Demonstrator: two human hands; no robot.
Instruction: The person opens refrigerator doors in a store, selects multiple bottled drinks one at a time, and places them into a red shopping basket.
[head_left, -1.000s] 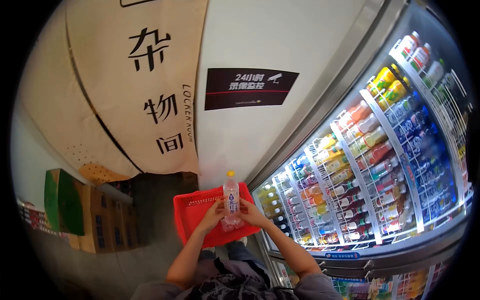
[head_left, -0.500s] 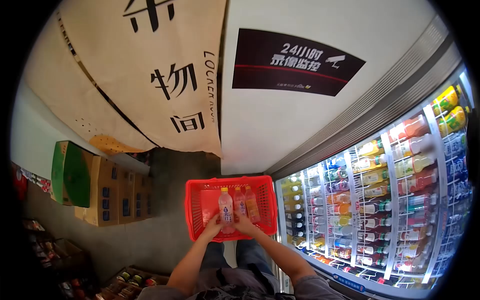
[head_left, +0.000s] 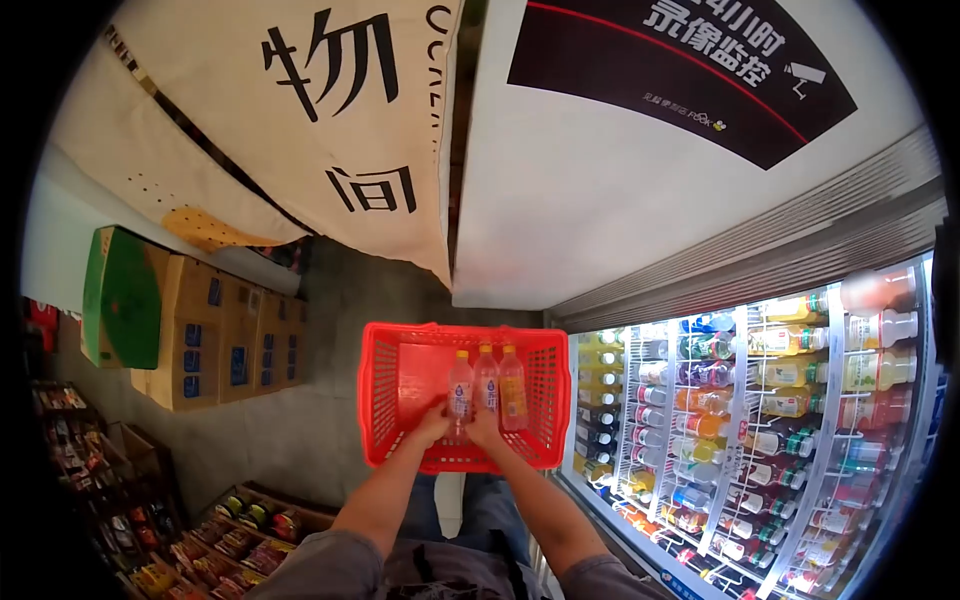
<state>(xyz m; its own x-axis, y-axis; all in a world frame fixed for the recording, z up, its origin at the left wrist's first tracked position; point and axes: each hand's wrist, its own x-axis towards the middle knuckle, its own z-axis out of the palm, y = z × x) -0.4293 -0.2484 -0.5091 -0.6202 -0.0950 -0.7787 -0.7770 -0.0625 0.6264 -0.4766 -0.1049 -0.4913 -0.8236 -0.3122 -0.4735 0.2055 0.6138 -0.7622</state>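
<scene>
Clear plastic bottle with a yellow cap and a pale label [head_left: 460, 388] is in the red plastic basket with perforated walls [head_left: 377, 400], its cap pointing toward the far side. The person's left hand [head_left: 432, 425] and right hand [head_left: 485, 428] are clamped on its lower part from opposite sides, fingers close together around it. Whether its base touches the basket floor cannot be told. Just beside it, on the right, is a second yellow-capped bottle with a similar label [head_left: 488, 380], then a bottle with an orange-yellow label and pinkish contents [head_left: 513, 390]. The basket sits in front of the person's legs.

To the right is a brightly lit drinks cooler with a ribbed metal edge [head_left: 740, 255], packed with rows of colourful bottles. Well to the left are brown cardboard boxes [head_left: 216, 330], near a cream cloth curtain with large black characters [head_left: 235, 110].
</scene>
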